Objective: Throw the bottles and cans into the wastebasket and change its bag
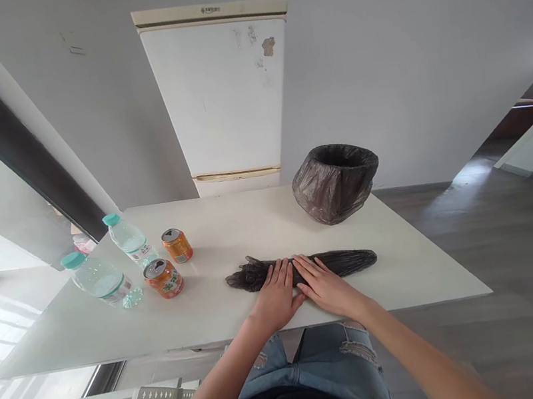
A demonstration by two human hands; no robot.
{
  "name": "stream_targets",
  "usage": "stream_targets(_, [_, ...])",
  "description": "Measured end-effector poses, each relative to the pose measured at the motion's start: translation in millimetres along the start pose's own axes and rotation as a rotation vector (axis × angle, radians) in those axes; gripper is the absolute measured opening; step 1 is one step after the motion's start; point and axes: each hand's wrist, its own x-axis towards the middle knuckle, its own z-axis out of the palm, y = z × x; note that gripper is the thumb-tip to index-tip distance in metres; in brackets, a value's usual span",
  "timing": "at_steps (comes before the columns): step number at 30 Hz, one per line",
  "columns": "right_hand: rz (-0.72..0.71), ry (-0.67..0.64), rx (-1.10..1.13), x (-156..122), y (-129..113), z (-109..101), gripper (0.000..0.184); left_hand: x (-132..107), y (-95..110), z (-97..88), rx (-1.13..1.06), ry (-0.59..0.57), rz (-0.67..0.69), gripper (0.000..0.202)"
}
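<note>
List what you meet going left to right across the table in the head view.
Near water bottle, far water bottle, near orange can, far orange can, left hand, right hand, both on the rolled black bag, bag-lined bin.

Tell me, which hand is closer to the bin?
Right. The right hand lies on the folded bag, in front of the bin; the left hand lies beside it, farther left.

The left hand [275, 294] and right hand [327, 286] are lying flat, palms down, side by side, fingers stretching forward, thumbs nearly touching.
</note>
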Motion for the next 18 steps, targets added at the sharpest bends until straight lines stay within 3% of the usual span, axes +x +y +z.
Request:
stream_targets(9, [0.158,0.137,-0.081,-25.6,51.9,13.7,0.070,-10.8,-12.2,5.2,0.045,0.039,-0.037,0.079])
stream_targets(18, [0.389,0.203,-0.112,-53.5,97.4,12.1,0.071,-51.7,-56.1,-8.1,0.151,0.110,-0.180,0.076])
